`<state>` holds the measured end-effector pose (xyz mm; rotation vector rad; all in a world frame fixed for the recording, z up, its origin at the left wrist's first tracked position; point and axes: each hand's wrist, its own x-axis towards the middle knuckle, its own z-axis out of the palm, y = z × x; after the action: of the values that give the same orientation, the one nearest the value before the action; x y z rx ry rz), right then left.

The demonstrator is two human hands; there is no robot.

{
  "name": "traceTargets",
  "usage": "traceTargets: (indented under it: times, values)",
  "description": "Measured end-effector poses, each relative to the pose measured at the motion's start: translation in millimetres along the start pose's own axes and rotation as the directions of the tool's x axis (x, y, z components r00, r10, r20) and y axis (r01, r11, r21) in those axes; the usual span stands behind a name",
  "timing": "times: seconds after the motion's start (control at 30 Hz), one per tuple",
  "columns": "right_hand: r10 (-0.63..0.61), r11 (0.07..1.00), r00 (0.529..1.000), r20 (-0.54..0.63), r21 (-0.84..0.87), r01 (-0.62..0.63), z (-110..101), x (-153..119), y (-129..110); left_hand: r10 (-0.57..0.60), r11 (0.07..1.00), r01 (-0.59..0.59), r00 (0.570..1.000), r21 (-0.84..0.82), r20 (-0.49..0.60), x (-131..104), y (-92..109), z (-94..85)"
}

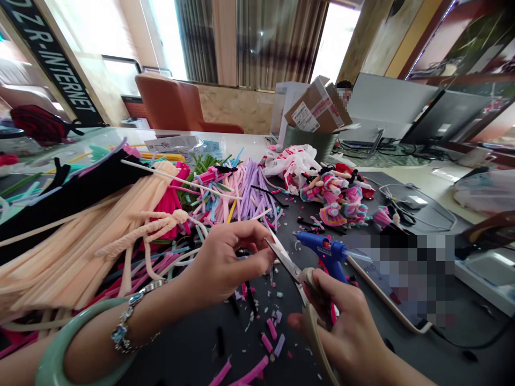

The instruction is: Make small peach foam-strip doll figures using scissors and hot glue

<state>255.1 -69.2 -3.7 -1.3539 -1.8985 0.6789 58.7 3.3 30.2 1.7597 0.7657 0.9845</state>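
Scissors [290, 266] are held in my right hand [348, 321], with the fingers through the handles and the blades apart, pointing up and left. The blade tips reach the fingertips of my left hand [231, 260]. Its thumb and forefinger are pinched close together near the blades; whatever lies between them is too small to name. Just beyond the scissors lies a blue glue gun [322, 246]. Cut pink and purple pieces [266, 343] are scattered on the dark mat [181, 343] below my hands.
Bundles of peach fuzzy stems [92, 236] fill the left, with purple stems [253, 187] behind. Small fuzzy figures [338, 193] and a plastic bag [293, 163] sit at the back right. A tablet [386, 289] lies on the right, near cables [426, 198]. A cardboard box [317, 107] stands behind.
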Motion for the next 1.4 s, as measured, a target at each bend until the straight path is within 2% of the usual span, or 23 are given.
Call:
traceTargets:
  times: [0.47, 0.67, 1.13, 1.23, 1.4]
  values:
    - [0.063, 0.997, 0.998, 0.016, 0.040, -0.064, 0.7, -1.1, 1.7, -0.043, 0.998, 0.043, 0.999, -0.044, -0.010, 1.0, -0.3, 0.4]
    - [0.081, 0.993, 0.997, 0.015, 0.081, -0.082, 1.9, 0.2, 3.1, -0.048, 0.999, 0.048, 0.999, 0.005, -0.006, 1.8, 0.9, -1.2]
    - [0.152, 0.967, 0.988, 0.040, 0.200, -0.157, 3.7, 0.3, 4.6, -0.031, 0.997, 0.031, 0.999, -0.077, -0.003, 3.7, 1.8, -0.9]
    - [0.110, 0.971, 0.994, 0.019, 0.210, -0.112, 1.6, -2.8, 8.6, -0.046, 0.994, 0.044, 0.999, -0.102, -0.010, 3.5, 4.1, 0.1]
    - [-0.006, 0.993, 1.000, -0.001, 0.116, 0.006, -3.3, -4.4, 8.7, -0.111, 0.978, 0.103, 0.993, -0.181, -0.036, 4.7, 5.1, 1.4]
